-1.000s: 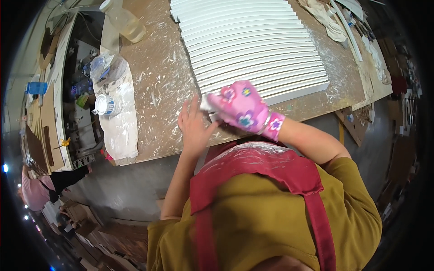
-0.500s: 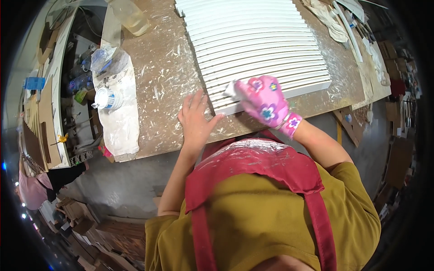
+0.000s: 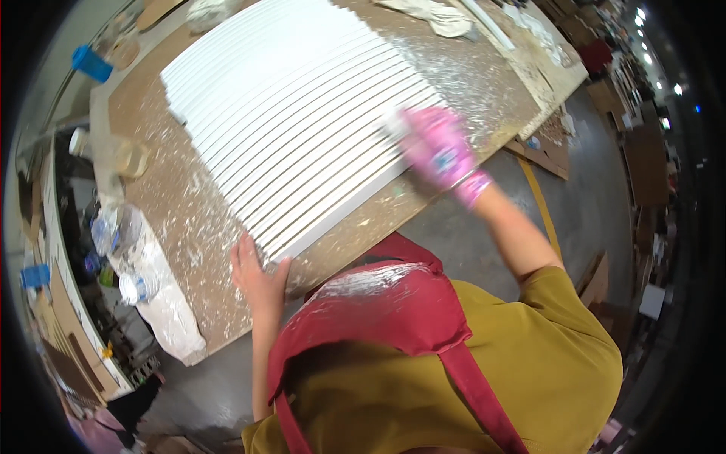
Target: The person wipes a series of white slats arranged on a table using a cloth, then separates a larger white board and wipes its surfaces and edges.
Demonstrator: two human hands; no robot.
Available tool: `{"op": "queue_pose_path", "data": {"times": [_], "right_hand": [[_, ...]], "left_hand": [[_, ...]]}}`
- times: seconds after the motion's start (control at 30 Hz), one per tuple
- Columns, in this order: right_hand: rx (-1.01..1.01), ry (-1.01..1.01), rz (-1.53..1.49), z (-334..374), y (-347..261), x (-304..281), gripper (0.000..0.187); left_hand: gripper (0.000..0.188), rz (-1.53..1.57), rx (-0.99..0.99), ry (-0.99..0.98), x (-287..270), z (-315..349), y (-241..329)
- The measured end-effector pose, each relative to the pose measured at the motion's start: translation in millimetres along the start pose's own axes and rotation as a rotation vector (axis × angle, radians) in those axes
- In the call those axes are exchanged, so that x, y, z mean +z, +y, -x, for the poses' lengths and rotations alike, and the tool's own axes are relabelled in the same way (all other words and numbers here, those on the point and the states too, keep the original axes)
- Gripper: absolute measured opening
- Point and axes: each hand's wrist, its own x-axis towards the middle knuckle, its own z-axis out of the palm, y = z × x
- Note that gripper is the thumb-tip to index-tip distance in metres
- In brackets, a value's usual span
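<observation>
A white ribbed panel [image 3: 302,129], like a stack of slats side by side, lies on the worn brown workbench [image 3: 198,198]. My bare left hand [image 3: 259,281] is open at its near left corner, fingers spread, the thumb by the near edge. My right hand [image 3: 439,147], in a pink flowered glove, is closed over the slats close to the panel's right end. From its fingers pokes a small white wad [image 3: 395,125] touching or just above the slats; motion blur hides what it is made of.
On the bench's left lie a whitish sheet [image 3: 170,314], a white tub [image 3: 138,287] and a jar of cloudy liquid [image 3: 130,157]. A blue cup [image 3: 92,63] stands at the far left. A crumpled cloth [image 3: 435,17] lies at the far edge. Another person [image 3: 113,424] is at lower left.
My view has swung, so the bench and panel appear turned. My gloved right hand has moved rightward along the slats, away from my left hand, which stays at the panel's corner.
</observation>
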Motion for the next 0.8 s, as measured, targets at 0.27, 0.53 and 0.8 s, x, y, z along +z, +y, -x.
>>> {"op": "queue_pose_path", "data": {"times": [0.27,0.53,0.8], "right_hand": [[0.454,-0.173,-0.266,-8.8,66.8,6.2,0.022],[-0.232,0.386,-0.344,-13.8,15.4,11.2,0.023],[0.174,0.189,0.015,-23.7,136.0,0.6,0.039]], "left_hand": [[0.082,0.012,-0.076,-0.04,-11.4,8.4,3.8],[0.083,-0.012,-0.084,-0.062,-11.6,2.6,11.1],[0.082,-0.032,-0.072,-0.026,-12.6,1.2,14.1]]}}
